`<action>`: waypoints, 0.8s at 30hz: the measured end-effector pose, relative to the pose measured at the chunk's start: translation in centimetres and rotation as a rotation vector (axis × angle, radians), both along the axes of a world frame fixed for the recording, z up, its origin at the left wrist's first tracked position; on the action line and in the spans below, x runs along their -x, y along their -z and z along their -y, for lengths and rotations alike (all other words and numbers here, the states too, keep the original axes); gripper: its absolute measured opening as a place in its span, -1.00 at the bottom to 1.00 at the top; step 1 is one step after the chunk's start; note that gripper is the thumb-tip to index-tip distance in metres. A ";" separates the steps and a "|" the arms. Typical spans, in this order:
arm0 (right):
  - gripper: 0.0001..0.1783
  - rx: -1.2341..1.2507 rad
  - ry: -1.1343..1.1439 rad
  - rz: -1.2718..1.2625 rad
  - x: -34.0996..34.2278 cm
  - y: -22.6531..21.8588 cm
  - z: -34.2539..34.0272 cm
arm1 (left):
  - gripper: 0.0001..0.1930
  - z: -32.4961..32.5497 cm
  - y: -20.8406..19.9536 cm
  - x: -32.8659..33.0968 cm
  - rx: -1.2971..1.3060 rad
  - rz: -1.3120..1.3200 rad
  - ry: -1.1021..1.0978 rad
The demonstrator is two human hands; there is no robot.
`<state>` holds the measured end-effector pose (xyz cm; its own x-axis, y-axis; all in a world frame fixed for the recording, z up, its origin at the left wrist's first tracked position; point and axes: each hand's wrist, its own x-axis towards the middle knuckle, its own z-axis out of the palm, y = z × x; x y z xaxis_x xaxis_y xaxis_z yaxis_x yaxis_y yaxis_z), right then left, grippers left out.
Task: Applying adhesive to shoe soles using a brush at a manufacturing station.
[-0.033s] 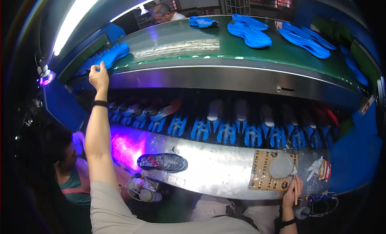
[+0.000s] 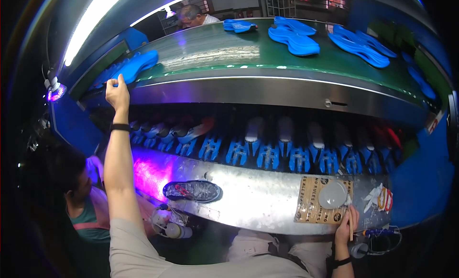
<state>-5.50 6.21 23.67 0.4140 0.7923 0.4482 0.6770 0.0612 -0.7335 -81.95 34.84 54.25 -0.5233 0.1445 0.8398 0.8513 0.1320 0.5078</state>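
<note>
At the far left of the green conveyor, my left hand (image 2: 117, 94) is closed, its fingers at the near edge of a blue shoe sole (image 2: 138, 65). The hand partly hides the grip. Low on the right, my right hand (image 2: 343, 225) is closed round a light wooden-handled brush (image 2: 351, 223). The brush's white tip is beside a round grey dish (image 2: 333, 195), which sits on a brown printed sheet (image 2: 311, 208). To the left, a dark shoe (image 2: 192, 191) with a red mark lies on its side on the metal bench (image 2: 253, 201).
More blue soles (image 2: 294, 39) lie on the conveyor belt (image 2: 205, 51). Beneath it stands a row of blue holders (image 2: 267, 156), some carrying shoes. White scraps and coloured rings (image 2: 382, 199) lie at the bench's right. One co-worker (image 2: 79, 187) is at left, another (image 2: 193, 15) beyond the belt.
The blue sole by my left hand has shifted slightly to the right, while that hand stays nearly in place. The whole view has shifted a little; my right hand still holds the brush.
</note>
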 end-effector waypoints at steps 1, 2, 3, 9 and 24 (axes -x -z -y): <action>-0.69 -0.004 -0.002 -0.015 0.0 0.0 0.1 | -0.68 0.9 0.3 -1.6 -0.123 0.170 0.188; -0.70 -0.008 -0.008 -0.027 0.0 -0.2 0.1 | -0.68 2.2 0.5 -3.4 -0.152 0.119 0.206; -0.70 -0.002 -0.004 -0.023 0.0 -0.3 0.0 | -0.70 3.8 0.5 -5.3 -0.202 0.154 0.285; -0.75 -0.105 -0.026 -0.308 0.1 -2.6 -0.3 | -0.67 13.4 3.7 -21.7 -0.204 0.619 1.091; -0.80 0.356 -0.286 0.002 1.4 -12.6 -5.1 | -0.25 32.2 22.3 -42.5 0.588 2.029 2.036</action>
<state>-6.87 11.33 36.28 0.1553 0.9795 0.1280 0.6710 -0.0095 -0.7414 -39.46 2.62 31.99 0.6421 0.7589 -0.1090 -0.6429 0.6104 0.4626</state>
